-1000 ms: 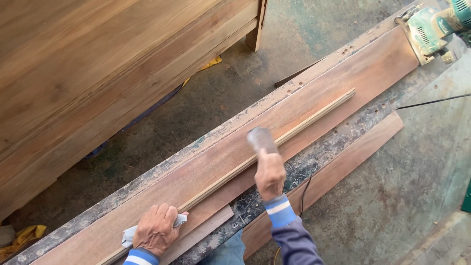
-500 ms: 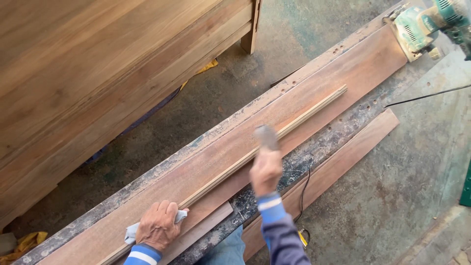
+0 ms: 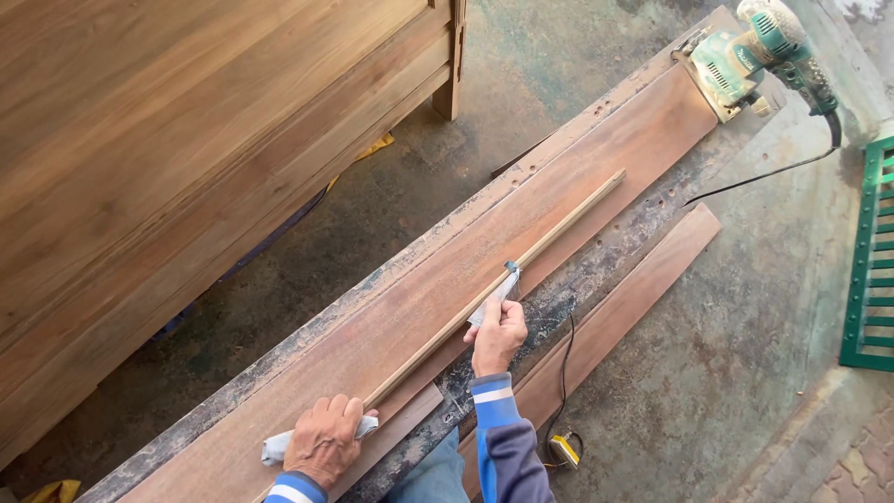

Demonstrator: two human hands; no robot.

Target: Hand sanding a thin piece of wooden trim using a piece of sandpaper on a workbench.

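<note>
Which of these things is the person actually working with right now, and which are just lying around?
In use:
- thin wooden strip
- sandpaper piece in the right hand
- white rag under the left hand
- broad plank beneath the strip

Lying about:
- green power sander
- narrower board
- big wooden cabinet
- green metal grille

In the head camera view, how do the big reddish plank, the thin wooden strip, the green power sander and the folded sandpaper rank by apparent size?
1. Wide reddish-brown wooden plank
2. Long thin pale wooden strip, lying on the plank
3. Green electric power sander, though it sits farthest from the camera, so this rank is unsure
4. Small folded grey sandpaper piece, held in the right hand
</note>
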